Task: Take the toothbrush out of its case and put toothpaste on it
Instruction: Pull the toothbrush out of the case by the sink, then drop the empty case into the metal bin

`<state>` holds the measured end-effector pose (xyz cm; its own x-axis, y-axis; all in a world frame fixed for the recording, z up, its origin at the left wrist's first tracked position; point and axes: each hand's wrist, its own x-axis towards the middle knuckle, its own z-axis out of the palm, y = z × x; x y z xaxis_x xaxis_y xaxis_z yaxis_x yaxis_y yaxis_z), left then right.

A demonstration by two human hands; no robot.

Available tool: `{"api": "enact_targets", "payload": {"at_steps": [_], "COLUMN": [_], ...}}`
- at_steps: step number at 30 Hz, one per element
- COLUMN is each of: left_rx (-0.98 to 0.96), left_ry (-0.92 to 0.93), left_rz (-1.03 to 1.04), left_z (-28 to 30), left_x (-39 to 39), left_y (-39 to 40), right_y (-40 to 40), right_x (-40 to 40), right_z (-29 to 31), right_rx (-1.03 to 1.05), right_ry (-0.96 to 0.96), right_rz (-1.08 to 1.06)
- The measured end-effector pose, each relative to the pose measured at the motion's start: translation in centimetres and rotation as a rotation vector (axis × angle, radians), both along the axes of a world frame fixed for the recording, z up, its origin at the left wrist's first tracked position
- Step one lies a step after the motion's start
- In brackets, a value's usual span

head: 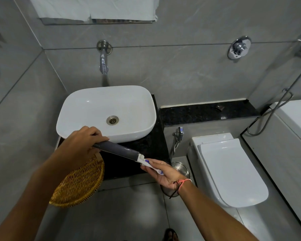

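Note:
My left hand point(80, 145) grips the flat end of a dark grey toothpaste tube point(118, 150), held slanted in front of the sink. Its white nozzle point(140, 156) points down to the right and meets the head of a white and blue toothbrush point(150, 164). My right hand point(165, 173) holds that toothbrush by its handle, with the head toward the tube. The bristles are mostly hidden by the nozzle and my fingers. No toothbrush case shows in this view.
A white basin point(87, 108) sits on a black counter point(153, 146) under a wall tap point(103, 63). A wicker basket point(80, 185) hangs off the counter's left front. A steel bin point(182, 171) and a closed toilet point(233, 171) stand to the right.

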<state>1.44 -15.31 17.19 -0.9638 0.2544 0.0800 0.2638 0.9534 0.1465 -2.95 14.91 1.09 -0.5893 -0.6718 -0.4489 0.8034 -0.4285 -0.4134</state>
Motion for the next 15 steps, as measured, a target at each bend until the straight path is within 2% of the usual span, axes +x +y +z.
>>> {"api": "enact_targets", "payload": {"at_steps": [5,13,15], "left_rx": [0.023,0.245,0.197], "left_ry": [-0.056,-0.045,-0.067], "left_rz": [0.093,0.244,0.266], "left_z": [-2.1,-7.3,-8.4], "left_x": [0.6,0.8,0.2], "left_y": [-0.2,4.2,5.8], "right_y": [2.6,7.1,8.6], "right_x": [0.0,1.2,1.7], "right_z": [-0.5,-0.6,-0.9], "right_rx": [0.072,0.077,0.074], "right_ry": [-0.045,-0.062,-0.063], "right_rz": [-0.058,-0.263,-0.334]}}
